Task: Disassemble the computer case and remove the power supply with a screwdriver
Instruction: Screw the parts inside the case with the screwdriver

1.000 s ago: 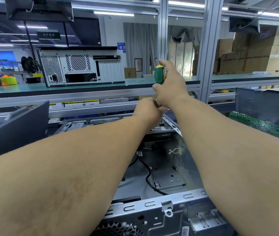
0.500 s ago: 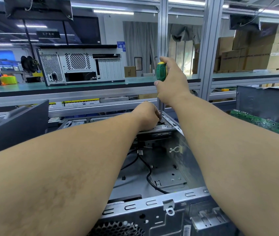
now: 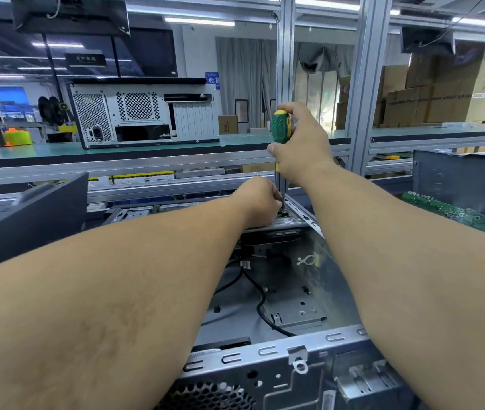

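An open grey metal computer case (image 3: 268, 355) lies in front of me, its inside bare but for a black cable (image 3: 260, 303) and a small mounting plate. My right hand (image 3: 302, 146) grips a green-and-yellow screwdriver (image 3: 281, 127) upright, the shaft pointing down at the far top corner of the case. My left hand (image 3: 257, 202) sits at that corner with its fingers curled around the screwdriver's tip; the tip and any screw are hidden by the fingers. No power supply shows inside this case.
A dark grey side panel (image 3: 28, 214) leans at the left. A green circuit board (image 3: 460, 216) and another dark panel (image 3: 466, 179) lie at the right. A second computer case (image 3: 143, 113) stands on the far bench behind aluminium frame posts (image 3: 362, 84). Cardboard boxes fill the back right.
My left hand has dropped from just under the right hand down to the case's far corner. The right hand with the screwdriver has shifted slightly right and stands more upright.
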Available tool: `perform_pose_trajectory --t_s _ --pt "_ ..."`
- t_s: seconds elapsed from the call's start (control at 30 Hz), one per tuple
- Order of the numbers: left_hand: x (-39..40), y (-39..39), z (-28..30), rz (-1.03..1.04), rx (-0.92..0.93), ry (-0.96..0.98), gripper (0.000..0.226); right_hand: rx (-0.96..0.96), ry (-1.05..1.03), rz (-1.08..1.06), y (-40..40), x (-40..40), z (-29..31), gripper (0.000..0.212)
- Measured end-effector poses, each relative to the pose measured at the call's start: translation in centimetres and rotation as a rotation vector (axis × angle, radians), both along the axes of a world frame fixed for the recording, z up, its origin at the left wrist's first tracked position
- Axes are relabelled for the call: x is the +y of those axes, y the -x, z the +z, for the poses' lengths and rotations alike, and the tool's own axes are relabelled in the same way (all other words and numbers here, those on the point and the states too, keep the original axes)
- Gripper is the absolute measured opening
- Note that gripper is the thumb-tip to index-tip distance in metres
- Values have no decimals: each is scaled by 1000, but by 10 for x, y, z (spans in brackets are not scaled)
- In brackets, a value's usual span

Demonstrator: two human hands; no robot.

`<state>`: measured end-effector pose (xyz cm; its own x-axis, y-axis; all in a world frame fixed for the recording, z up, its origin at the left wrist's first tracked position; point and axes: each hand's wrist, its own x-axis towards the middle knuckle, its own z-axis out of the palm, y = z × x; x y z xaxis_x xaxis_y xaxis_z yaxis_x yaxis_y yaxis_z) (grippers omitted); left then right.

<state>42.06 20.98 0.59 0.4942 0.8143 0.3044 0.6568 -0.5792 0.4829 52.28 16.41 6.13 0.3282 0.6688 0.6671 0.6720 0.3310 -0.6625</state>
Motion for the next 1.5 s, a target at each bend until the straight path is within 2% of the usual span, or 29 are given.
perform_pose_trajectory --t_s 0.3,0.57,0.77,0.9,1.2,1.33,1.43,1.5 --pt "1 -7 1 8 -167 2 31 30 37 48 -2 3 -1 70" --pt "0 -7 2 23 -188 12 28 15 62 38 -2 5 -3 73" --pt "-2 -6 2 50 -58 6 18 19 16 47 -3 6 -3 68" --pt "-3 -6 5 94 60 5 27 40 -11 65 -3 7 -2 67" --pt "4 -7 2 81 117 -65 25 95 -91 81 -5 8 0 64" --pt "7 -3 4 187 198 -109 28 131 -195 58 -4 6 4 65" --pt "7 11 15 283 31 -86 21 167 -283 42 -1 4 6 67" --pt "4 27 28 346 -286 84 21 164 -300 58 1 3 7 70"
